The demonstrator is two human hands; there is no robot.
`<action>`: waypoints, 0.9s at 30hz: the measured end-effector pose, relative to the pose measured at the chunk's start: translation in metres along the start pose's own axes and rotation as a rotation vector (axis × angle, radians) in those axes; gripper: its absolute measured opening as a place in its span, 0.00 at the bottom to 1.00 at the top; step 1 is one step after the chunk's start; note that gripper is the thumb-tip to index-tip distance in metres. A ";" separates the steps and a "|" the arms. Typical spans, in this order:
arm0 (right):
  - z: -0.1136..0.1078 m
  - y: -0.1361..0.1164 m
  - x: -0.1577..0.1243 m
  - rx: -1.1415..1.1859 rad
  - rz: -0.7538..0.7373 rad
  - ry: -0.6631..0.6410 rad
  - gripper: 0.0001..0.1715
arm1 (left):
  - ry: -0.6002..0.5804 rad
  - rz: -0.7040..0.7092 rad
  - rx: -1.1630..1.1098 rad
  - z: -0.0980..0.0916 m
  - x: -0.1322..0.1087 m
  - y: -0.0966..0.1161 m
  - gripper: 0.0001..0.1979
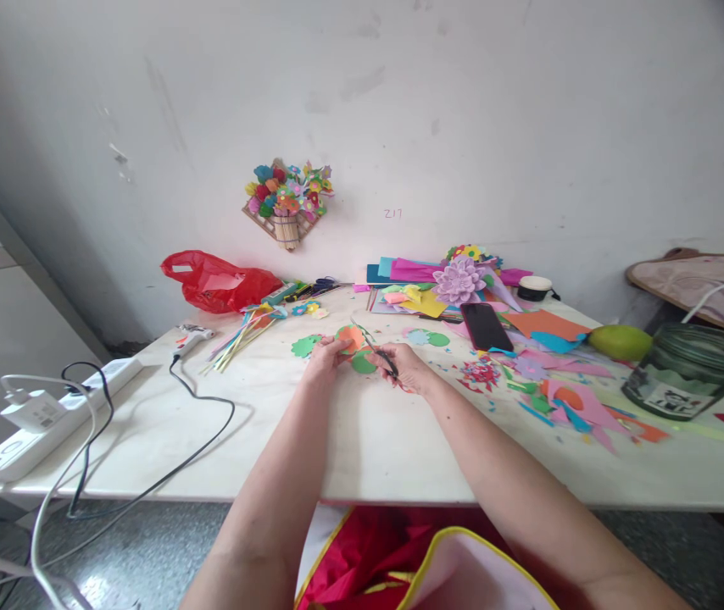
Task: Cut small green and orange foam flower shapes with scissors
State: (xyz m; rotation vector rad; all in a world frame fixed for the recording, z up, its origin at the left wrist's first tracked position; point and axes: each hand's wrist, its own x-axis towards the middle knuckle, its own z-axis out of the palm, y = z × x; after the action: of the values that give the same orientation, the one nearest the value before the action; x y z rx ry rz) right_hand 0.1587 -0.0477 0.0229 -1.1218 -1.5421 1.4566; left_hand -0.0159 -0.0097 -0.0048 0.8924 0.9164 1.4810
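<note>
Near the middle of the white table, my left hand [329, 354] is closed on an orange paper piece [350, 339] with a rounded outline. My right hand [403, 366] is wrapped round the dark handles of a pair of scissors [388, 361], whose blades point up and left at the orange piece's right edge. A green scalloped piece [304, 346] lies left of my left hand. Another green piece [364, 363] is just below the orange one, between my hands. Farther back are a pale blue piece [417, 337] and a round green piece [438, 339].
A glue gun [192, 341] with a black cable and a power strip [57, 415] are on the left. Behind them sits a red bag [219, 284]. To the right are a phone [487, 327], paper scraps [581, 407], a yellow-green fruit [621, 342] and a glass jar [686, 373].
</note>
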 end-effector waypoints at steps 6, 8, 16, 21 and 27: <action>-0.001 0.012 0.011 0.044 -0.075 -0.035 0.14 | 0.014 -0.009 -0.007 0.000 0.000 0.001 0.07; -0.002 0.014 0.013 0.055 -0.080 -0.039 0.15 | 0.029 -0.015 -0.014 0.000 0.000 0.002 0.07; -0.002 0.018 0.016 0.045 -0.083 -0.033 0.15 | 0.062 0.010 -0.049 0.001 -0.001 0.004 0.08; -0.001 0.016 0.014 0.037 -0.069 -0.021 0.14 | 0.075 0.005 -0.051 0.001 -0.002 0.004 0.08; 0.000 0.015 0.014 0.023 -0.055 -0.011 0.15 | 0.076 0.011 -0.069 -0.001 0.000 0.004 0.08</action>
State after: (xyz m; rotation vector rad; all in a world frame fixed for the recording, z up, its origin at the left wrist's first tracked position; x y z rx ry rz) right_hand 0.1552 -0.0352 0.0072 -1.0514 -1.5479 1.4425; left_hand -0.0183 -0.0102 -0.0020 0.7963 0.9112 1.5554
